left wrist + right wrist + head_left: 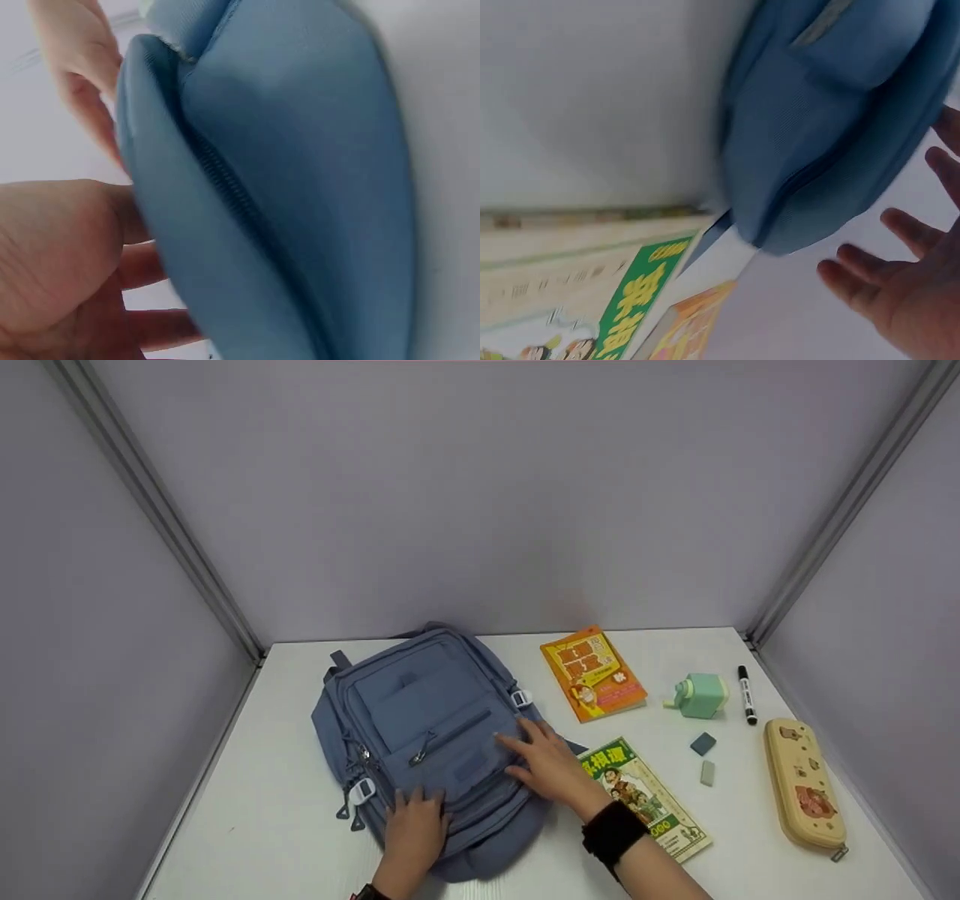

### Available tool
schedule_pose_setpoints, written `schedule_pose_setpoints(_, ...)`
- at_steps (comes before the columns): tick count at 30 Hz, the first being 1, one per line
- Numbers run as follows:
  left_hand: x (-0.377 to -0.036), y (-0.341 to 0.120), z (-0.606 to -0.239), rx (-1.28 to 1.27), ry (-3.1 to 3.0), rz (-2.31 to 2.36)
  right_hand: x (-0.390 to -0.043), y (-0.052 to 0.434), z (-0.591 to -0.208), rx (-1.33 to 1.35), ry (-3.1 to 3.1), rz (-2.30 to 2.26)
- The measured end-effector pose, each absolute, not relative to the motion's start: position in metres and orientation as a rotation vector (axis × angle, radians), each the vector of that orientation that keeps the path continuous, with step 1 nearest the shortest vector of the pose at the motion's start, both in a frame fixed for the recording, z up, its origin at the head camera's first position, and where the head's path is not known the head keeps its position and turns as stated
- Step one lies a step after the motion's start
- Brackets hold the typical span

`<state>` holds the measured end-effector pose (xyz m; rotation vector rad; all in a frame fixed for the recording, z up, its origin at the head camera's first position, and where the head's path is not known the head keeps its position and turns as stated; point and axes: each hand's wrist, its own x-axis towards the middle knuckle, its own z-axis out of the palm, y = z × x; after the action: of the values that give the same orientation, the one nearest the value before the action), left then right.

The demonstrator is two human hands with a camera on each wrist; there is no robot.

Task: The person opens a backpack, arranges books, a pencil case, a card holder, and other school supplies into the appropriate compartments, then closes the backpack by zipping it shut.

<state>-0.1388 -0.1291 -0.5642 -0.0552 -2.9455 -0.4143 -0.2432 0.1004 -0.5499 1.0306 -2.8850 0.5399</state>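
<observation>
A blue-grey backpack (427, 690) lies on the white table with its zipped front side up. My left hand (416, 825) rests on its lower front edge, fingers stretched over the fabric. Over the right side of the bag is my right hand (551, 761), its fingers spread. Neither hand grips anything. In the left wrist view, the bag's zip seam (232, 195) runs right beside the left hand (75, 255). Spread fingers of the right hand (915, 277) appear close beside the bag's edge (817, 217) in the right wrist view.
Right of the bag lie a green-and-cream book (637, 795), partly behind the right forearm, and an orange book (592, 671). Farther right are a green pencil sharpener (701, 695), a black-and-white marker (747, 695), two small erasers (703, 744) and a yellow pencil case (806, 784). Grey panels enclose the table.
</observation>
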Motion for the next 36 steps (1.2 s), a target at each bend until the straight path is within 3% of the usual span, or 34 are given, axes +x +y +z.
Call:
schedule_pose_setpoints(6, -0.145, -0.129, -0.569, -0.013, -3.036, -0.463, -0.249, 0.106, -0.563, 1.008, -2.977, 0.425)
schedule_pose_setpoints(16, -0.158, -0.16, -0.566, -0.287, -3.062, -0.562, -0.226, 0.107, -0.568, 0.965, -2.929, 0.211)
schedule_pose_setpoints(36, -0.185, -0.183, -0.573, -0.457, -2.962, -0.534, -0.207, 0.104, -0.565, 0.917, -2.931, 0.203)
